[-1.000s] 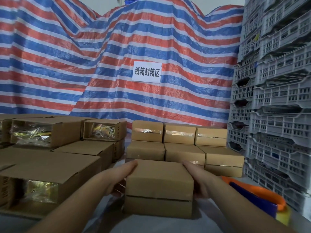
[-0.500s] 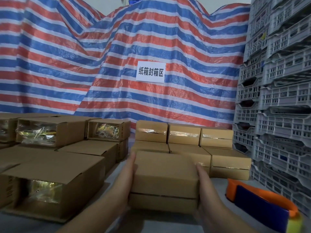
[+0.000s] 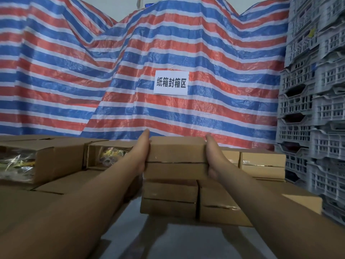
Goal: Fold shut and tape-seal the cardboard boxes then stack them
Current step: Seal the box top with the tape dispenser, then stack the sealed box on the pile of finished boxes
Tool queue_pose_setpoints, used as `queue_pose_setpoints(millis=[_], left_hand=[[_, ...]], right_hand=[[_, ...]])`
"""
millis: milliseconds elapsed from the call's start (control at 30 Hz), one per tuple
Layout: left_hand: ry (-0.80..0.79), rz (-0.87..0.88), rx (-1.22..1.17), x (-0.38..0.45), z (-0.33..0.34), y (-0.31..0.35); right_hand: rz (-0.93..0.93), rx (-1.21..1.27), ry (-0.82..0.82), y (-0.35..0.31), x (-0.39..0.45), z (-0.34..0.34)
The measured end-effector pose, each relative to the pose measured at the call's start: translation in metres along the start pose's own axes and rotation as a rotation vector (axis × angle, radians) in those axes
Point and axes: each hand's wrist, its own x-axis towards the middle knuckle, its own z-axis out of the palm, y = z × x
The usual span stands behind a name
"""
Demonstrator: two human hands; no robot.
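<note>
a: what have we got between our fingers?
b: a sealed box (image 3: 177,157), matte cardboard. our left hand (image 3: 142,148) and right hand (image 3: 211,152) press its ends, fingers straight, above the stacked boxes (image 3: 169,199).
a: beyond them?
b: crinkly striped tarp (image 3: 130,71).

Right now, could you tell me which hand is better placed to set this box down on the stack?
Neither alone: the left hand and right hand press flat on opposite ends of the box, above the stacked boxes. Lower with both.
</note>
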Motion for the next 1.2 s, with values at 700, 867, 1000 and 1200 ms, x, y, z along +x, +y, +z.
queue_pose_setpoints(millis=[700,867,1000,1200], left_hand=[[0.335,0.265,0.236,0.041,-0.002,-0.016],[0.244,0.411,0.419,-0.040,0.006,-0.010],[0.035,0.399,0.436,-0.126,0.005,-0.047],[-0.005,0.337,0.575,-0.194,-0.014,-0.111]], right_hand=[[-0.049,-0.144,0.108,0.014,0.019,-0.002],[-0.270,-0.297,0.253,0.002,-0.054,-0.017],[-0.310,-0.403,0.227,0.027,-0.134,-0.023],[-0.236,-0.507,0.137,0.085,-0.203,-0.029]])
